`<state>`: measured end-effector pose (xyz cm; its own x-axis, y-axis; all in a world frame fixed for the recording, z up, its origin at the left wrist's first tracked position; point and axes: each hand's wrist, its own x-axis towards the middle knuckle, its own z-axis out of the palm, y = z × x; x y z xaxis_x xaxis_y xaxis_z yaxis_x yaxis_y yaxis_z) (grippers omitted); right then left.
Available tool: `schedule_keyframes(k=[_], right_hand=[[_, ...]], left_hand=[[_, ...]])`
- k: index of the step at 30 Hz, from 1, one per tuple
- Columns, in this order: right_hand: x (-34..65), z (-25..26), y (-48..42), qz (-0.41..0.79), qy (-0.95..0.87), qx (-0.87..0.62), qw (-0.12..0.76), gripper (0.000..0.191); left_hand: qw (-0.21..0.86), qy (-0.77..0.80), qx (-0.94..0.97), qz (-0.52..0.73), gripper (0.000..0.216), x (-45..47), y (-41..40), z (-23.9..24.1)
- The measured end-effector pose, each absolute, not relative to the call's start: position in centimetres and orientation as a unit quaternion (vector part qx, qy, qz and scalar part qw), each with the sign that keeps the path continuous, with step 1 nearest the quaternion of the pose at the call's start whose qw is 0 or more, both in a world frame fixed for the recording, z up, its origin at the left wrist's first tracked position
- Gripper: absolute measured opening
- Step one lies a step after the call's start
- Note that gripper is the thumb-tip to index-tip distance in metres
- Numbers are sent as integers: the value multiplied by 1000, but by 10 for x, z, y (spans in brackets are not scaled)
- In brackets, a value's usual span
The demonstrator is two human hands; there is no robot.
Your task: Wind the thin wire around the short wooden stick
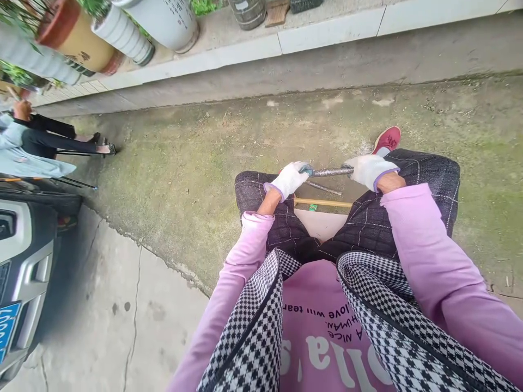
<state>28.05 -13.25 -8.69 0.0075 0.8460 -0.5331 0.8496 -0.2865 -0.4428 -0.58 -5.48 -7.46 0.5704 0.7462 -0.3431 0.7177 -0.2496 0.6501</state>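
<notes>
I sit with my knees apart over a mossy concrete ground. Both my hands wear white work gloves. My left hand (291, 178) is closed round the left end of a grey ribbed metal rod (330, 172), and my right hand (370, 169) grips its right end. The rod is held level between my knees. Below it on the ground lie a thin metal rod (323, 188) and a wooden stick (322, 203) with a small green tag.
My red shoe (387, 139) rests on the ground ahead. Another person (28, 142) sits at the far left. A car's front (20, 261) stands at the lower left. Large pots (122, 30) line a raised kerb at the top.
</notes>
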Motion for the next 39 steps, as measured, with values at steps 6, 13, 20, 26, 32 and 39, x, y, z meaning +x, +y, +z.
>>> schedule_keyframes(k=[6,13,20,26,32,39], right_hand=[[274,-87,-131,-365,639,675,52,19],[272,-67,-137,-447,665,598,28,16],[264,-61,-131,-565,565,558,-226,48],[257,-79,-118,-448,517,693,-227,31],[260,-94,-112,-308,588,748,14,18],[268,-96,-116,-307,585,751,22,29]], left_hand=[[407,433,804,-33,21,-13,-59,-58],[518,454,724,35,12,-18,-45,-50],[682,490,532,108,15,-2,-59,-80],[717,475,503,79,7,6,-72,-72],[649,528,543,71,25,8,-73,-73],[664,522,530,76,28,9,-73,-71]])
